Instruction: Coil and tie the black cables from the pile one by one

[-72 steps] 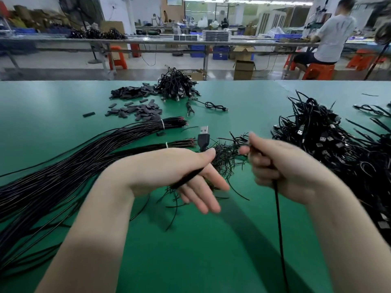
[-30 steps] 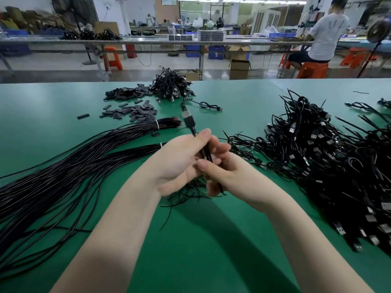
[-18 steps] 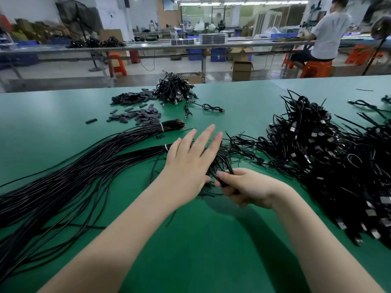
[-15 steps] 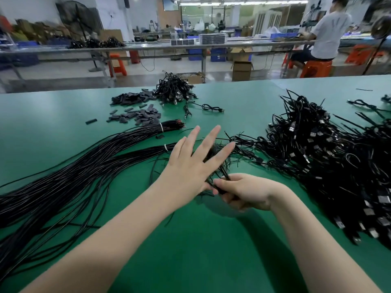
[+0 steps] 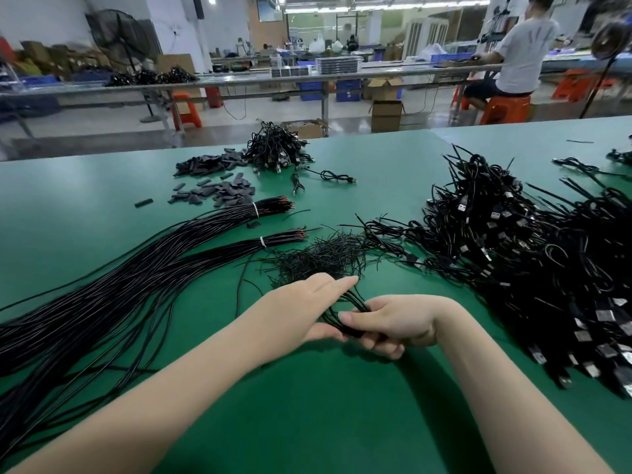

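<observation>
Green matte bench top [image 5: 307, 422], smooth. My right hand [image 5: 393, 323] grips a coiled black cable [image 5: 345, 313], thin & glossy, near edge of the twist-tie heap [image 5: 318, 258]. Left hand [image 5: 307, 302], fingers straight, presses the coil. Tangled USB cable pile [image 5: 530, 251] to the right; long straight wire bundles [image 5: 119, 285] on the left.

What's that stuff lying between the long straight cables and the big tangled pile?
In the head view, a heap of thin black ties lies between the long cables and the tangled pile.
</observation>
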Demonstrator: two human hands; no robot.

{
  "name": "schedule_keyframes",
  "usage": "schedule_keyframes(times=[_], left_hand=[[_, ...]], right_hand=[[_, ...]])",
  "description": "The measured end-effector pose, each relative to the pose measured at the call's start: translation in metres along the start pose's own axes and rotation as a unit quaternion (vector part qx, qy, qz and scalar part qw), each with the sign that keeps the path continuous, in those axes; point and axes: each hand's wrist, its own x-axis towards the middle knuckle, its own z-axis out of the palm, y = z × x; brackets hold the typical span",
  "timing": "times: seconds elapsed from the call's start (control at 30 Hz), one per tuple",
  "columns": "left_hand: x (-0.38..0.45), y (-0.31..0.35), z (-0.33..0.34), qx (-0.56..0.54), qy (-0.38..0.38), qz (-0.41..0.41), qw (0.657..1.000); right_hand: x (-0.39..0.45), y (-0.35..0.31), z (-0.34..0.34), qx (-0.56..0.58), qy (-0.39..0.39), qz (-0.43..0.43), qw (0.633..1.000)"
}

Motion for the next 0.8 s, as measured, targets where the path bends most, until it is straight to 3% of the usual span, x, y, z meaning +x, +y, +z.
schedule_keyframes(times=[0.1,0.27,0.33,0.43,0.53,0.6,0.67,0.73,0.8], left_hand=[[-0.003,0.006,0.005,0.141,0.009,-0.025,0.99],[-0.006,0.008,0.017,0.103,0.0,-0.082,0.991],[-0.005,0.01,0.02,0.156,0.013,-0.086,0.984],[-0.008,0.008,0.024,0.228,0.052,-0.059,0.97],[-0.014,0.003,0.022,0.264,0.056,-0.02,0.963],[-0.017,0.0,0.025,0.24,0.052,-0.022,0.969],[-0.015,0.003,0.026,0.185,0.055,-0.055,0.98],[-0.01,-0.002,0.029,0.077,0.095,-0.149,0.981],[-0.003,-0.007,0.029,-0.066,0.153,-0.225,0.96]], right_hand=[[0.001,0.002,-0.003,0.017,-0.011,-0.002,1.0],[0.005,0.006,-0.008,0.052,0.021,0.014,0.998],[0.007,0.007,-0.009,0.055,0.038,0.015,0.998],[0.005,0.007,-0.015,0.018,0.096,0.003,0.995],[-0.001,0.008,-0.025,-0.045,0.202,-0.024,0.978],[-0.002,0.009,-0.028,-0.039,0.246,-0.07,0.966],[0.002,0.008,-0.026,0.038,0.266,-0.14,0.953],[0.009,0.006,-0.024,0.136,0.323,-0.198,0.916],[0.016,0.007,-0.025,0.089,0.433,-0.212,0.872]])
